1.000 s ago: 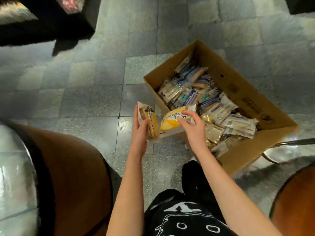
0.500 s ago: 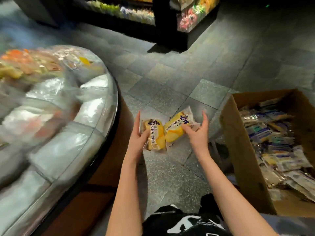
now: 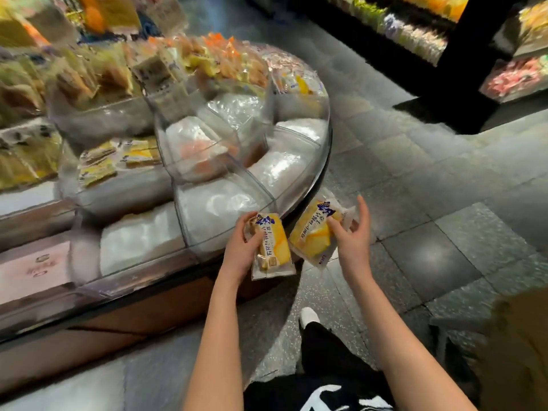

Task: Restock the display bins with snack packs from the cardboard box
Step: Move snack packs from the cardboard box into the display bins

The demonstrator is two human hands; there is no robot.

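Swung away from the cardboard box (image 3: 516, 351), the left hand (image 3: 241, 247) grips one yellow snack pack (image 3: 274, 247) and the right hand (image 3: 353, 241) pinches a second pack (image 3: 314, 235) just beside the clear display bins (image 3: 213, 212), so the carry is ending and both likely need lowering into a matching bin.

Two clear-wrapped snack packs, each showing yellow cake under dark-blue lettering, are held just beside the rim of the round, clear-walled display bins (image 3: 321, 149). The left pack (image 3: 271, 247) lies lengthwise in the left hand (image 3: 240, 250). The right pack (image 3: 314, 235) tilts in the right hand (image 3: 353, 238). The nearest compartments show white padding. The cardboard box (image 3: 516, 336) is a blurred brown corner at lower right.
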